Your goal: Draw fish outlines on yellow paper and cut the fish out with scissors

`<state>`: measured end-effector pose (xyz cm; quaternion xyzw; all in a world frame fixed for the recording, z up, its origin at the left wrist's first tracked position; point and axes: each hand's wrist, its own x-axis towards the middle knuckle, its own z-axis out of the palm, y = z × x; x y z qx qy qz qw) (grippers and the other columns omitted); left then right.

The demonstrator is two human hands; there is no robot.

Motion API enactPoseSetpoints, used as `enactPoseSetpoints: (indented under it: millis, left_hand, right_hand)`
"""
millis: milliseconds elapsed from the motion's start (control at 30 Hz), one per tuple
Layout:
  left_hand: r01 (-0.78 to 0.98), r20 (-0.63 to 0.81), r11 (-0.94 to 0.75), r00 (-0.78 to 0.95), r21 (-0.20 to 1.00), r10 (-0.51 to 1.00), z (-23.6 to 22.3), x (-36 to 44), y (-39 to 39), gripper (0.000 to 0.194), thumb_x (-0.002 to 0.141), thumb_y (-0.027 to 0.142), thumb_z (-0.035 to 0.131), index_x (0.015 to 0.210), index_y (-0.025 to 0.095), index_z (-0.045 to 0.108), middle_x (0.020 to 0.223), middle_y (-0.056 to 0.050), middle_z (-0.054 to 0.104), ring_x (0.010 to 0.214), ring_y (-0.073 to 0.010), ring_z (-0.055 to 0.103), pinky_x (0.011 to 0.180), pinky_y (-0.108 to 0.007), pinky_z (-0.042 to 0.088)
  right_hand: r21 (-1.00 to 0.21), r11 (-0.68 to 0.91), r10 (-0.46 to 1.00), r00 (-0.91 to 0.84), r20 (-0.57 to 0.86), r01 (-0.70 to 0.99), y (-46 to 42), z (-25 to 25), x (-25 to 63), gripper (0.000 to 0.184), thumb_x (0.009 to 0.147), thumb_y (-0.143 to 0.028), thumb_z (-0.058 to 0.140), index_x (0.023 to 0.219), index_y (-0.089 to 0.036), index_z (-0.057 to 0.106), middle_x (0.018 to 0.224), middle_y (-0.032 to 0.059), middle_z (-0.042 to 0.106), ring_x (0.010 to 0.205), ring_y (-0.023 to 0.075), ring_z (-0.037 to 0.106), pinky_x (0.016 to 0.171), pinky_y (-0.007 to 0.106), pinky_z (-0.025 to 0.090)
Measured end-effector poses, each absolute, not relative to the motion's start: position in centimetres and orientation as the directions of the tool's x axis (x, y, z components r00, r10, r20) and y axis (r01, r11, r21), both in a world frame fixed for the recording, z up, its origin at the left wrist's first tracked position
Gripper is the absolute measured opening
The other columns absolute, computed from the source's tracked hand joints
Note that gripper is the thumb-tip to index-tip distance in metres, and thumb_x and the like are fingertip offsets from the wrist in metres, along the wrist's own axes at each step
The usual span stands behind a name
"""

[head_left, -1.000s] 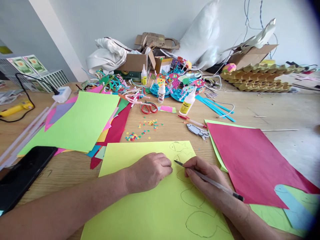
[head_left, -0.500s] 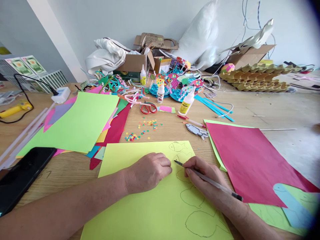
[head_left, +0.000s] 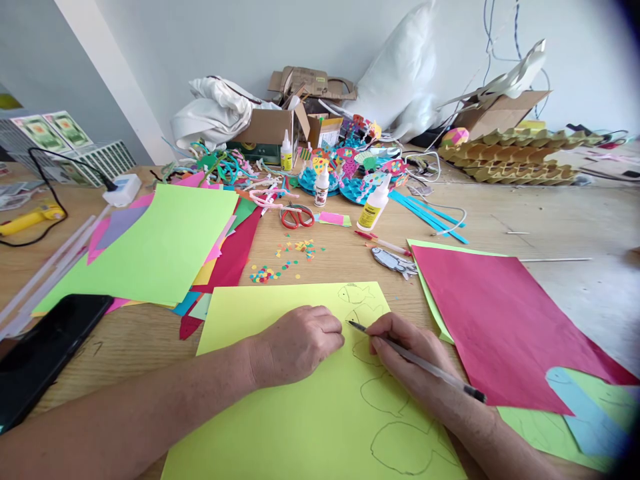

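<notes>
A sheet of yellow-green paper lies before me, with several fish outlines drawn in a column down its right side. My right hand grips a clear-barrelled pen with a black end. Its tip meets the paper at the mouth end of the second fish outline, which has an eye dot and a curved head line. Curled into a loose fist, my left hand rests on the sheet just left of the pen tip; no object shows in it. Part of the third outline is hidden by my right hand.
Red paper lies at right, and stacked coloured sheets at left beside a black phone. Beyond are confetti pieces, red-handled scissors, a glue bottle, a fish cutout and egg trays.
</notes>
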<state>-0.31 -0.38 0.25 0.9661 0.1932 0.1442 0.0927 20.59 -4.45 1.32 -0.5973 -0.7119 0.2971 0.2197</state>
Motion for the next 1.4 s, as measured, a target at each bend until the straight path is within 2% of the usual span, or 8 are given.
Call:
enactPoseSetpoints:
  millis: [333, 500, 667, 900, 1000, 1200, 1267, 1400]
  left_hand:
    - [0.348, 0.234, -0.906, 0.885, 0.240, 0.402, 0.3, -0.3, -0.4, 0.024, 0.089, 0.010, 0.039, 0.090, 0.015, 0.062, 0.086, -0.007, 0.063, 0.086, -0.0189, 0.055, 0.077, -0.030, 0.045]
    - [0.345, 0.237, -0.907, 0.886, 0.239, 0.400, 0.3, -0.3, -0.4, 0.023, 0.089, 0.010, 0.040, 0.090, 0.015, 0.062, 0.086, -0.007, 0.063, 0.086, -0.0188, 0.056, 0.077, -0.030, 0.045]
    - [0.338, 0.241, -0.910, 0.887, 0.241, 0.393, 0.3, -0.3, -0.3, 0.023, 0.089, 0.010, 0.040, 0.090, 0.014, 0.062, 0.086, -0.007, 0.063, 0.086, -0.0188, 0.055, 0.077, -0.030, 0.046]
    - [0.343, 0.242, -0.908, 0.884, 0.242, 0.399, 0.2, -0.3, -0.4, 0.023, 0.089, 0.010, 0.040, 0.089, 0.015, 0.062, 0.086, -0.007, 0.062, 0.087, -0.0189, 0.055, 0.078, -0.030, 0.045]
    - [0.344, 0.233, -0.908, 0.887, 0.241, 0.398, 0.3, -0.3, -0.4, 0.023, 0.089, 0.010, 0.040, 0.089, 0.015, 0.062, 0.086, -0.007, 0.062, 0.087, -0.0191, 0.055, 0.079, -0.030, 0.045]
    - [0.361, 0.207, -0.908, 0.892, 0.212, 0.402, 0.6, -0.3, -0.5, 0.024, 0.088, 0.008, 0.039, 0.089, 0.014, 0.062, 0.087, -0.008, 0.061, 0.084, -0.0189, 0.053, 0.077, -0.030, 0.046]
    - [0.377, 0.195, -0.906, 0.890, 0.193, 0.412, 0.7, -0.2, -0.5, 0.025, 0.087, 0.006, 0.039, 0.088, 0.013, 0.062, 0.088, -0.008, 0.061, 0.082, -0.0189, 0.053, 0.077, -0.030, 0.046]
    - [0.409, 0.102, -0.899, 0.898, 0.157, 0.427, 1.6, -0.1, -0.9, 0.026, 0.081, 0.001, 0.042, 0.094, 0.012, 0.061, 0.087, -0.008, 0.060, 0.082, -0.0197, 0.053, 0.076, -0.031, 0.047]
  right_hand:
    - [-0.689, 0.095, 0.982, -0.183, -0.056, 0.719, -4.4, 1.6, 20.4, 0.012, 0.079, -0.024, 0.042, 0.074, -0.021, 0.052, 0.054, -0.0039, 0.055, 0.048, 0.0133, 0.048, 0.046, 0.024, 0.034]
    - [-0.698, 0.102, 0.978, -0.201, -0.061, 0.709, -4.4, 1.6, 20.4, 0.012, 0.078, -0.024, 0.042, 0.075, -0.021, 0.053, 0.058, -0.0023, 0.060, 0.050, 0.0136, 0.050, 0.047, 0.024, 0.035]
    - [-0.692, 0.078, 0.982, -0.174, -0.071, 0.718, -4.5, 1.6, 20.5, 0.011, 0.079, -0.024, 0.042, 0.074, -0.022, 0.052, 0.055, -0.0042, 0.054, 0.050, 0.0137, 0.049, 0.046, 0.024, 0.033]
    - [-0.706, 0.048, 0.982, -0.164, -0.097, 0.706, -4.6, 1.5, 20.6, 0.011, 0.079, -0.025, 0.043, 0.074, -0.022, 0.052, 0.057, -0.0033, 0.056, 0.051, 0.0143, 0.048, 0.048, 0.025, 0.033]
    - [-0.769, 0.027, 0.989, -0.129, -0.072, 0.639, -4.5, 1.0, 20.8, 0.008, 0.077, -0.025, 0.044, 0.074, -0.022, 0.052, 0.057, -0.0034, 0.055, 0.051, 0.0143, 0.048, 0.049, 0.026, 0.033]
    - [-0.953, -0.009, 0.994, 0.104, 0.023, 0.304, -4.3, 1.6, 21.3, 0.003, 0.069, -0.022, 0.051, 0.071, -0.022, 0.053, 0.057, -0.0032, 0.056, 0.057, 0.0142, 0.048, 0.052, 0.025, 0.036]
    - [-0.957, -0.054, 0.988, 0.153, -0.010, 0.284, -4.8, 2.4, 21.7, 0.003, 0.068, -0.022, 0.052, 0.070, -0.022, 0.054, 0.056, -0.0037, 0.055, 0.057, 0.0138, 0.047, 0.052, 0.026, 0.035]
    - [-0.920, -0.159, 0.984, 0.131, -0.119, 0.357, -6.8, 3.8, 22.2, 0.006, 0.068, -0.022, 0.052, 0.073, -0.023, 0.054, 0.058, -0.0036, 0.056, 0.059, 0.0147, 0.047, 0.053, 0.027, 0.036]
